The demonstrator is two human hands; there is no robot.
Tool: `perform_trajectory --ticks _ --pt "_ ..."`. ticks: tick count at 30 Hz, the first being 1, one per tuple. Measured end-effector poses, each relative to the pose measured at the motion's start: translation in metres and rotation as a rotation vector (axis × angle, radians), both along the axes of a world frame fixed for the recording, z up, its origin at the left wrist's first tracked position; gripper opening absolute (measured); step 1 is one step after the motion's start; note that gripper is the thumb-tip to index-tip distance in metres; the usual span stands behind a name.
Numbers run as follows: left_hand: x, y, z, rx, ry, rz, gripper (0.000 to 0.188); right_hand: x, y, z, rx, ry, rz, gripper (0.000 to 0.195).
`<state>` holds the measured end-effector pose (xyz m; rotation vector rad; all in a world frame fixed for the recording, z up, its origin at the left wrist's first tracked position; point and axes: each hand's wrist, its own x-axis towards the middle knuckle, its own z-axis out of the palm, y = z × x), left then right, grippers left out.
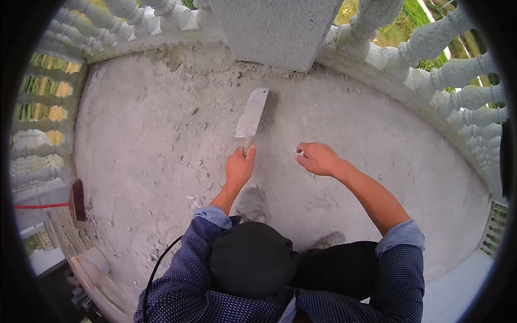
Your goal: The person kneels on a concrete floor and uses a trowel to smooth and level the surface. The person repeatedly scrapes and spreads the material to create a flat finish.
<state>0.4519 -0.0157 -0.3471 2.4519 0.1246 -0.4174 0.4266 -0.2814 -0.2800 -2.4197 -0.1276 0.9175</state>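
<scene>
My left hand (239, 165) grips the handle of a broad, dusty cleaver-like blade (253, 113). The blade points away from me over the rough concrete floor (343, 121), with a small hole near its far corner. To the right, my right hand (319, 158) hovers above the floor with thumb and forefinger curled towards each other. A pale spot shows between those fingertips; whether it is a small chip or the floor behind is unclear. Crumbs of mortar and loose grit (194, 110) are scattered left of the blade.
A square concrete pillar (278, 32) stands ahead between balustrades of stone balusters (424, 40). At the left lie a brown broom head (76, 200) with a red handle and a pale bucket-like container (93, 260). My shoes (251, 202) rest on the floor below my hands.
</scene>
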Motion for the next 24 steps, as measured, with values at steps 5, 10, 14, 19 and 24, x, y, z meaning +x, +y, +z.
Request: perform_trajectory --ticks 5,10,14,19,24 --pt "0.006 0.023 -0.018 -0.022 -0.075 0.089 0.059 -0.003 -0.006 0.008 0.001 0.014 -0.050 0.038" --pt "0.061 0.089 -0.052 -0.202 -0.108 0.584 0.057 -0.004 -0.010 0.003 -0.034 0.042 -0.077 0.038" --pt "0.061 0.059 -0.016 -0.475 0.080 0.634 0.046 0.001 -0.007 -0.004 -0.041 0.069 -0.042 0.039" --pt "0.006 0.016 -0.008 -0.524 0.195 0.481 0.041 0.020 0.033 -0.001 0.072 0.080 -0.001 0.042" --pt "-0.010 -0.006 0.011 -0.665 0.349 0.471 0.047 0.026 0.053 0.000 0.194 0.130 -0.047 0.052"
